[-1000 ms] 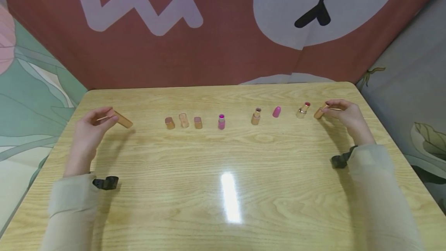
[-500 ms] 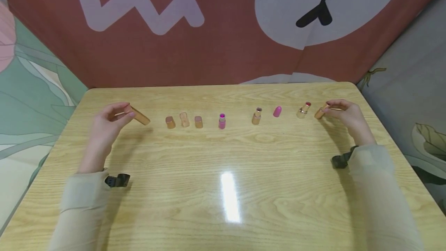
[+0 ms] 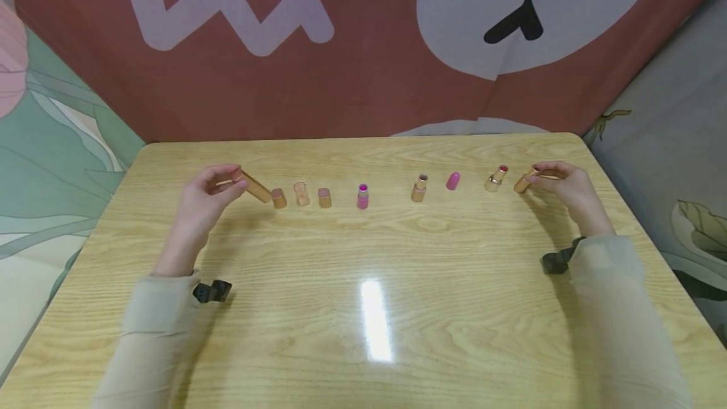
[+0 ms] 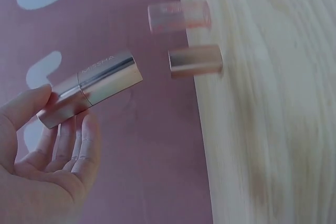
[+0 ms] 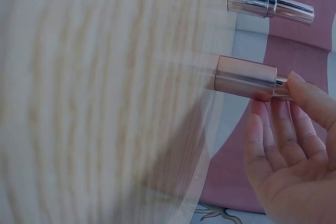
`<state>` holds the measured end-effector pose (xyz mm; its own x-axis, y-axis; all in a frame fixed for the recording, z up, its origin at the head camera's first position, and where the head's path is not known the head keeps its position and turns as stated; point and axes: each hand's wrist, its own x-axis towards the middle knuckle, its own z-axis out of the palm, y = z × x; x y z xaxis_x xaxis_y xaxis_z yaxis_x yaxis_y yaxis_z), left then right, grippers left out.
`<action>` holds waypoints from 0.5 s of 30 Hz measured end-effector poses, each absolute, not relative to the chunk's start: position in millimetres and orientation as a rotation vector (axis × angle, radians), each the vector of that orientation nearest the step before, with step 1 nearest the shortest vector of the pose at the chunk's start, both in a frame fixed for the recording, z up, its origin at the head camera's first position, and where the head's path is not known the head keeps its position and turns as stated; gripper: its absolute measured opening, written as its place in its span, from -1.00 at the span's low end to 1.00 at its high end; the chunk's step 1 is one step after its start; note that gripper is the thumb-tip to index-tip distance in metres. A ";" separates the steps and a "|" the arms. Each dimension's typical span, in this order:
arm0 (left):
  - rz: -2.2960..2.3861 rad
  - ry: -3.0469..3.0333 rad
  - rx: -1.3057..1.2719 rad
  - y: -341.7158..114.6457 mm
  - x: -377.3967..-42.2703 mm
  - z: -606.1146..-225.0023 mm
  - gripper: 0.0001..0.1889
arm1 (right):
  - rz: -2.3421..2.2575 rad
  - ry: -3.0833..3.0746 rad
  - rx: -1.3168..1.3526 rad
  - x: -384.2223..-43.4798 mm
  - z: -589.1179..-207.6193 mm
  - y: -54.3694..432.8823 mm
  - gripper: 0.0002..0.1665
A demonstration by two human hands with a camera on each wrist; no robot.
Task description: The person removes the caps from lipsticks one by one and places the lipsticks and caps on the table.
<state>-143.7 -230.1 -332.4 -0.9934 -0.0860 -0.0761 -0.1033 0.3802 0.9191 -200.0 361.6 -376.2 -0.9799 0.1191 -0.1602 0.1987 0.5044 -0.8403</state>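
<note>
My left hand (image 3: 207, 204) pinches one end of a gold lipstick tube (image 4: 107, 82), cap on and marked MISSHA. The tube leans down to the right in the head view, its far end beside a small gold cap (image 3: 279, 198). Just past that cap stand a clear cap (image 3: 301, 194) and another gold cap (image 3: 324, 198). At the far right, thumb and fingers of my right hand (image 3: 568, 193) pinch the narrow upper part of an uncapped lipstick (image 5: 245, 77), whose gold base stands on the table. Left of it is a clear-based lipstick (image 3: 496, 178) with a red tip.
Between the hands the row continues with an open magenta lipstick (image 3: 363, 197), an uncapped gold lipstick (image 3: 418, 189) and a magenta cap (image 3: 452, 181). The wooden table (image 3: 454, 308) ends at a red patterned cloth (image 3: 363, 93) behind the row.
My left hand has carried the capped lipstick tube rightward, from near the table's left edge up to the first gold cap. My right hand stays in place on its lipstick.
</note>
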 end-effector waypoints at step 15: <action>1.679 2.535 -0.085 -197.2 -143.2 -334.9 -0.47 | -1.601 2.613 0.235 -197.6 -375.9 361.7 -0.80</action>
